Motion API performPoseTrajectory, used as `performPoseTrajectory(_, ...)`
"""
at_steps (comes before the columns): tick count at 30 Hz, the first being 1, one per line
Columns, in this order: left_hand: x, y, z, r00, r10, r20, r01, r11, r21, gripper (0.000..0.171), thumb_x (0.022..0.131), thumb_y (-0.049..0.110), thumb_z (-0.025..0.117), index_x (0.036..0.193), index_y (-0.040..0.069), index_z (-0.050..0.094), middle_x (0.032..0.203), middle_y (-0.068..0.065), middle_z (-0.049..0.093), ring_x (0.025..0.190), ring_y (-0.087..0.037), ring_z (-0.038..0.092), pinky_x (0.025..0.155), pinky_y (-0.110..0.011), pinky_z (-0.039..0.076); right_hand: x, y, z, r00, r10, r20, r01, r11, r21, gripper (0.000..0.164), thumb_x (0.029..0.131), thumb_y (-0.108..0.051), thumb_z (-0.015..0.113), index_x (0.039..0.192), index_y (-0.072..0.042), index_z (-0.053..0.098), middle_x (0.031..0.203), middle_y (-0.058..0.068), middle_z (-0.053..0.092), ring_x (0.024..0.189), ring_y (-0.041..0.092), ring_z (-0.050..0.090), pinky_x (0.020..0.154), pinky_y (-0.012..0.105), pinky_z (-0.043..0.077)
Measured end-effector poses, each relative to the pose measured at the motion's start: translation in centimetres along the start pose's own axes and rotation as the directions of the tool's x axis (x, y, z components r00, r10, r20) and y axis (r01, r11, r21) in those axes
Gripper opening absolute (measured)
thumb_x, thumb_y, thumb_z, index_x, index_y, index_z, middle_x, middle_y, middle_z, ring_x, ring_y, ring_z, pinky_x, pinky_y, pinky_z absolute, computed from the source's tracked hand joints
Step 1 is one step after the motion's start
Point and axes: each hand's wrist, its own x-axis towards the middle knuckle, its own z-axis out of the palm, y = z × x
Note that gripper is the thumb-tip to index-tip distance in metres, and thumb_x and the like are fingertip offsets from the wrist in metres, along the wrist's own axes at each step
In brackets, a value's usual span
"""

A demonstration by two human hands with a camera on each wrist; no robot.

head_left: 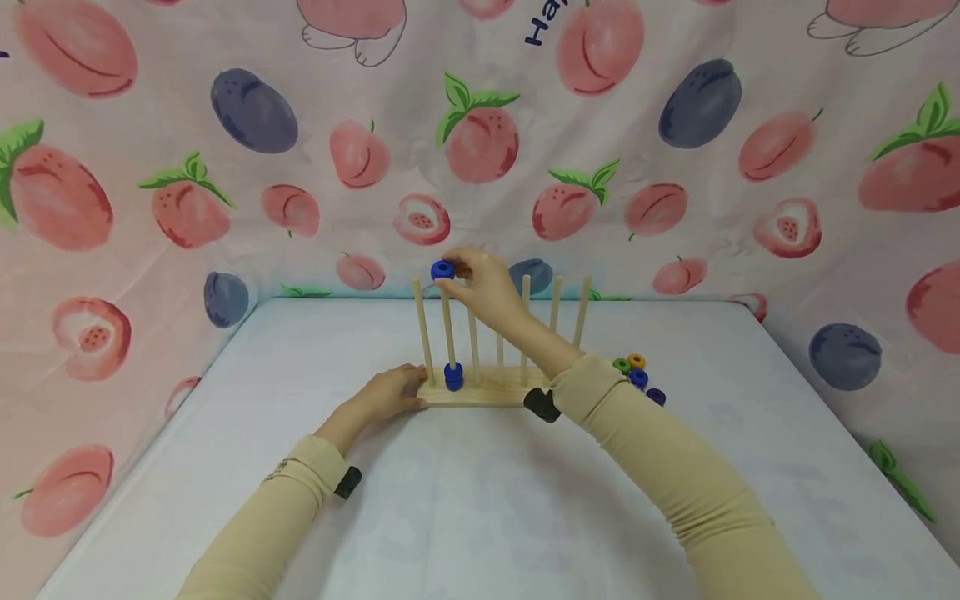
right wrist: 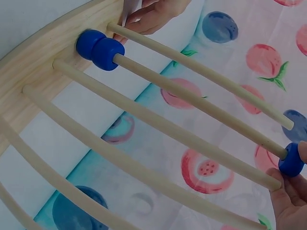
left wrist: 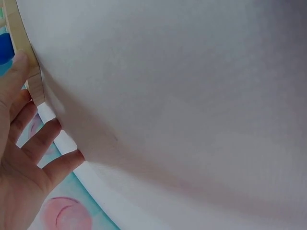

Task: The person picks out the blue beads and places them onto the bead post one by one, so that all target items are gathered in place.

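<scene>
1. A person's right hand (head_left: pixel 487 287) pinches a blue bead (head_left: pixel 442 270) at the tip of the 2nd peg (head_left: pixel 448 329) from the left.
2. The left hand (head_left: pixel 390 392) grips the wooden base (head_left: pixel 480 398) at its left end.
3. 2 stacked blue beads (head_left: pixel 453 377) sit low on that peg.
4. Loose at right lie a green bead (head_left: pixel 622 365), an orange bead (head_left: pixel 637 361) and 2 darker beads (head_left: pixel 656 397).

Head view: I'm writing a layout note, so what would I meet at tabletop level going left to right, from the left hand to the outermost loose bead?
Left hand → stacked blue beads → rightmost peg → green bead → yellow bead → dark blue bead.
</scene>
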Motion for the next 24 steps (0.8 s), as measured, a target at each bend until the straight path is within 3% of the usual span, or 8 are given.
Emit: performPoseTrajectory(24,-0.01,-0.01,0.12,1.0,-0.005,-0.009,0.005,1.0,0.001,0.056,0.087,0.024,0.067,0.133,-0.003,0.049,0.132,-0.022,0.053,0.121,-0.04,0.052,0.102,-0.053,0.042,-0.2,-0.26,-0.04,0.997,0.063,0.036,-0.06,0.994,-0.087,0.042,0.087,-0.015,0.068,0.124,0.002,0.058,0.119,0.018,0.063,0.11,0.026,0.063,0.095,0.03,0.052)
